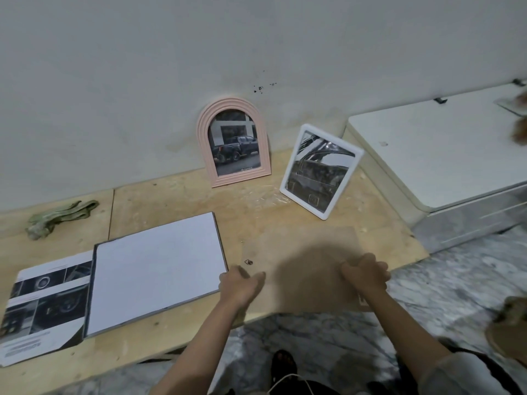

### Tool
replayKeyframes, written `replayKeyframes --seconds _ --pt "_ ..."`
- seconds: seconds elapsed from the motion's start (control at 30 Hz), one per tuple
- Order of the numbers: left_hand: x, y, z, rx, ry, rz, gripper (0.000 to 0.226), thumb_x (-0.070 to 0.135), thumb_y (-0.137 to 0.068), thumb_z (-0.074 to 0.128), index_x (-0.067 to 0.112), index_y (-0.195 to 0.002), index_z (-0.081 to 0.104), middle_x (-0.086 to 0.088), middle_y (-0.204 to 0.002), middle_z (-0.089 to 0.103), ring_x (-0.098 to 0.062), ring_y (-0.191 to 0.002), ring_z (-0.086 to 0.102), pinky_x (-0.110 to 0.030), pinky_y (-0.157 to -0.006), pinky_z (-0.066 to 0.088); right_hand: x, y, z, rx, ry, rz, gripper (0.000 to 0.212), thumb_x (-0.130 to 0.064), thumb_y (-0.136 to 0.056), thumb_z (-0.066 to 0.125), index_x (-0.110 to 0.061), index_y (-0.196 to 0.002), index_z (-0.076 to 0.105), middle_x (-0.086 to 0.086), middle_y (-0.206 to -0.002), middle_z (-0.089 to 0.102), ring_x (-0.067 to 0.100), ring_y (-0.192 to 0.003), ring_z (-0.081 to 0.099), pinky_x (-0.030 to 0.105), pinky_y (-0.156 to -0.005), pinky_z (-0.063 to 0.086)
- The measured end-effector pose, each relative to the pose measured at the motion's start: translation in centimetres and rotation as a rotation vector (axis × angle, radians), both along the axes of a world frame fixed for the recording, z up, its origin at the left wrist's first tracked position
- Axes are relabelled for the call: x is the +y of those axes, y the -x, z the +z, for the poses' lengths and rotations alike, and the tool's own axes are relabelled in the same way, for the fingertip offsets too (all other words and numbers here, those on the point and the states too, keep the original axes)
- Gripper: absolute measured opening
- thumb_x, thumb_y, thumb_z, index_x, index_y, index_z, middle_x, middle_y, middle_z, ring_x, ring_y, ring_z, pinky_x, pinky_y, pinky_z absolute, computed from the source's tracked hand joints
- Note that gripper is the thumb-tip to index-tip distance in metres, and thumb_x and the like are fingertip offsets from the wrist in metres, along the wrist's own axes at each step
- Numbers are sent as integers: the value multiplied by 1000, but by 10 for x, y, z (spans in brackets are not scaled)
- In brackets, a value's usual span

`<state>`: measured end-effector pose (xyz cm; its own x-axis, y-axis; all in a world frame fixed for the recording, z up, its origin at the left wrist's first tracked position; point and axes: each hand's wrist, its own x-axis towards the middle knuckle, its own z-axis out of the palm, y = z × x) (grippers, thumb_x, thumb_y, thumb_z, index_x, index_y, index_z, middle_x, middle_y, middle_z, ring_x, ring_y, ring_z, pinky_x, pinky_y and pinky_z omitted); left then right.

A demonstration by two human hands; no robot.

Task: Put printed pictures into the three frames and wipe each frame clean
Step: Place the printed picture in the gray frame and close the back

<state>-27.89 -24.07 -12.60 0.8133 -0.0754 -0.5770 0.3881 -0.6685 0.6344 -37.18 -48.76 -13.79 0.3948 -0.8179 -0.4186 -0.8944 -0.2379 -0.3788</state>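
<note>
A brown backing board (299, 246) lies flat on the wooden platform (171, 192), with a small metal hanger (248, 262) near its left edge. My left hand (241, 286) grips that left edge with curled fingers. My right hand (365, 272) grips the board's right edge the same way. To the left lies a large dark frame with a white sheet (156, 270) filling it. A pink arched frame (235, 143) with a truck picture leans on the wall. A white rectangular frame (320, 171) with a picture stands beside it.
A printed page of car pictures (42, 306) lies at the far left, partly under the large frame. A crumpled green cloth (60, 215) sits by the wall. A white cabinet (427, 155) stands at the right. Marble floor (427, 295) borders the platform.
</note>
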Motion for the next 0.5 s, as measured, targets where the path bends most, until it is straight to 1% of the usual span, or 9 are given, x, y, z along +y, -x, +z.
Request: replayKeyframes --seconds 0.07,0.13,0.17,0.27,0.3,0.4,0.5 --pt "4 -1 -1 -4 2 19 41 52 -63 62 16 -81 54 -10 -108 54 -27 -96 55 -33 -78 46 1 1 1 35 24 -26 58 -51 -76 62 -9 -115 50 17 -118 39 38 -110 40 46 -89 44" --pt "7 -1 -1 -11 18 42 47 56 -57 61 15 -80 56 -10 -105 56 -27 -92 58 -37 -76 52 5 1 2 21 52 -38 57 -53 -75 61 -9 -111 53 16 -117 40 37 -108 40 45 -88 44" --pt "8 -2 -1 -19 22 52 47 55 -57 62 15 -81 56 -10 -104 56 -27 -89 59 -37 -74 54 7 0 4 -7 47 -57 57 -51 -76 63 -8 -111 52 17 -117 39 37 -109 40 45 -88 43" --pt "15 -4 2 -60 5 72 34 39 -67 66 13 -85 53 -11 -106 51 -25 -86 56 -31 -66 48 17 -10 9 -115 11 -80 57 -45 -76 67 -4 -114 51 19 -120 38 40 -109 43 45 -88 45" --pt "19 -6 4 -68 0 83 34 37 -67 66 13 -87 53 -11 -105 50 -25 -87 55 -31 -68 48 22 -15 11 -141 9 -54 59 -44 -76 67 -2 -115 51 20 -120 40 41 -109 45 45 -88 45" --pt "41 -13 9 -72 -15 133 47 44 -58 60 14 -93 51 -9 -104 51 -27 -93 55 -40 -81 54 43 -31 18 -208 -12 61 62 -39 -79 67 -2 -124 46 20 -122 44 40 -112 47 45 -89 44" --pt "71 -19 12 -78 -59 193 50 47 -62 62 14 -97 50 -8 -105 50 -28 -97 54 -43 -84 54 72 -48 24 -270 -54 185 66 -33 -83 65 -2 -134 36 18 -130 42 35 -117 45 43 -92 42"
